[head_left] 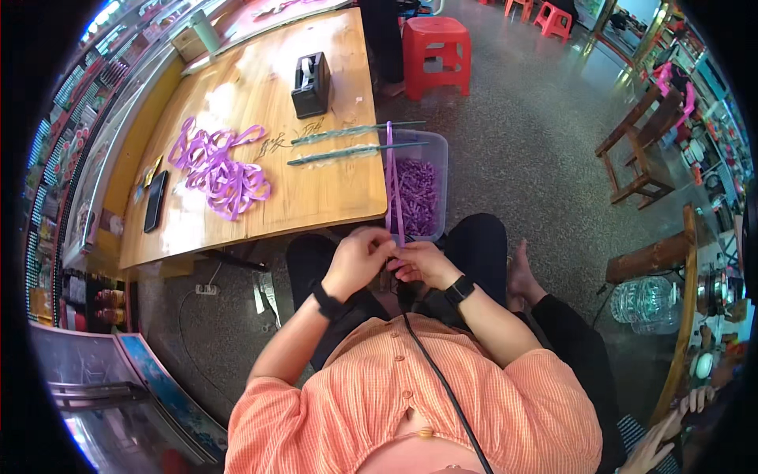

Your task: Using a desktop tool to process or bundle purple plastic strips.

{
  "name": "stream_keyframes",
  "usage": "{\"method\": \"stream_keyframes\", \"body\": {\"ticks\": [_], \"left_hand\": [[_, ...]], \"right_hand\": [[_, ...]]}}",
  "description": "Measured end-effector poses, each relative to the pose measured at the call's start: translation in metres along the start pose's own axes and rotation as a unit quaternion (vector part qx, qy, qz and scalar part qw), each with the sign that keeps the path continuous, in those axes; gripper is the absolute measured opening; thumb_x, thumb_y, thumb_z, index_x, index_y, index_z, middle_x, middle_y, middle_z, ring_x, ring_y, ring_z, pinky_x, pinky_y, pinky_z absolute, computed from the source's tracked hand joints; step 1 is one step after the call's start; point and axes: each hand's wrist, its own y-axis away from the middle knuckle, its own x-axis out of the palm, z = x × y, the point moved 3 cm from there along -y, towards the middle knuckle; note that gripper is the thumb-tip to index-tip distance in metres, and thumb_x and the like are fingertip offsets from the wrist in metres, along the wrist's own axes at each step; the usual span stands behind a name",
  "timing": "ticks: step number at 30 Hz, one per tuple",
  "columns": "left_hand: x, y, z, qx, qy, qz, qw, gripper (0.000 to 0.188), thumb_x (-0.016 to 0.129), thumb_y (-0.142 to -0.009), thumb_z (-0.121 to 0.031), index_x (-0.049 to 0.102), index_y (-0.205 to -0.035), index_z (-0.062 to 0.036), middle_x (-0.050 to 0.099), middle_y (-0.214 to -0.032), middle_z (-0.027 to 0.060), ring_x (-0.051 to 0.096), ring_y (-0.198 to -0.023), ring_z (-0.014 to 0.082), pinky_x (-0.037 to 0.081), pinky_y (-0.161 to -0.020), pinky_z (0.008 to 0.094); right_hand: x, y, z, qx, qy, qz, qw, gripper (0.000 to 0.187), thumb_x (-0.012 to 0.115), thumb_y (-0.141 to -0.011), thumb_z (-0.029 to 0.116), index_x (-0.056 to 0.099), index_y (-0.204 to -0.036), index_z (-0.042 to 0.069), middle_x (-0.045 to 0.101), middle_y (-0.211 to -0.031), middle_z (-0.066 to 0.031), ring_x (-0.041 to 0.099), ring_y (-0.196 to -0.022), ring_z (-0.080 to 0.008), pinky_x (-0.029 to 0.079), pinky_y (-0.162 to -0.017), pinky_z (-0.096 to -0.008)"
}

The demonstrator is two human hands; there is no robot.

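Note:
My left hand and my right hand meet over my lap, both pinching the lower end of a long purple ribbon strip. The strip stands up from my fingers and reaches past the table edge. Just beyond my hands stands a clear plastic bin holding several small purple ribbon pieces. Both wrists wear black bands.
A wooden table carries a heap of purple ribbon, a black tape dispenser, two long teal sticks and a dark phone. Red stools and a wooden stool stand beyond. Another person's hand shows at lower right.

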Motion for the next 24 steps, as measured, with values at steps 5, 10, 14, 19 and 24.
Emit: {"method": "stream_keyframes", "body": {"ticks": [5, 10, 14, 19, 24], "left_hand": [[0.020, 0.000, 0.014, 0.013, 0.016, -0.032, 0.999, 0.021, 0.072, -0.090, -0.018, 0.070, -0.099, 0.0005, 0.068, -0.083, 0.0145, 0.068, -0.075, 0.0255, 0.053, -0.066, 0.0330], [0.022, 0.011, -0.021, 0.129, 0.045, 0.027, 0.990, 0.011, 0.076, -0.085, -0.009, 0.071, -0.089, 0.0001, 0.066, -0.080, 0.0154, 0.067, -0.074, 0.0298, 0.051, -0.063, 0.0347], [0.021, 0.022, -0.024, 0.166, 0.001, -0.007, 0.986, 0.011, 0.077, -0.083, -0.010, 0.072, -0.088, -0.0011, 0.066, -0.079, 0.0147, 0.066, -0.071, 0.0316, 0.052, -0.063, 0.0370], [0.025, 0.028, -0.027, 0.120, -0.015, -0.025, 0.992, 0.011, 0.074, -0.085, -0.008, 0.074, -0.092, 0.0000, 0.068, -0.080, 0.0154, 0.067, -0.071, 0.0303, 0.052, -0.063, 0.0351], [0.034, 0.014, -0.001, 0.085, -0.009, -0.002, 0.996, 0.014, 0.070, -0.089, -0.009, 0.074, -0.100, -0.0003, 0.070, -0.086, 0.0165, 0.068, -0.076, 0.0287, 0.053, -0.067, 0.0331]], "right_hand": [[0.006, 0.009, 0.002, 0.030, -0.023, -0.016, 0.999, 0.025, 0.061, -0.100, 0.025, 0.066, -0.113, 0.003, 0.072, -0.097, -0.0084, 0.066, -0.070, -0.0130, 0.054, -0.063, -0.0248], [-0.016, -0.002, 0.000, -0.003, -0.090, -0.041, 0.995, 0.019, 0.063, -0.098, 0.023, 0.068, -0.103, 0.006, 0.071, -0.089, -0.0052, 0.065, -0.068, -0.0124, 0.051, -0.058, -0.0229], [-0.007, -0.009, 0.021, -0.117, 0.021, -0.111, 0.987, 0.023, 0.066, -0.094, 0.022, 0.072, -0.100, 0.000, 0.071, -0.080, -0.0052, 0.065, -0.061, -0.0124, 0.052, -0.053, -0.0264], [-0.010, -0.004, 0.032, -0.153, 0.278, -0.138, 0.938, 0.024, 0.060, -0.096, 0.020, 0.070, -0.094, -0.002, 0.071, -0.074, -0.0076, 0.064, -0.053, -0.0135, 0.051, -0.046, -0.0282], [-0.004, 0.021, -0.003, -0.079, 0.268, -0.067, 0.958, 0.024, 0.056, -0.099, 0.018, 0.070, -0.096, -0.002, 0.072, -0.075, -0.0085, 0.065, -0.052, -0.0159, 0.053, -0.046, -0.0299]]}}
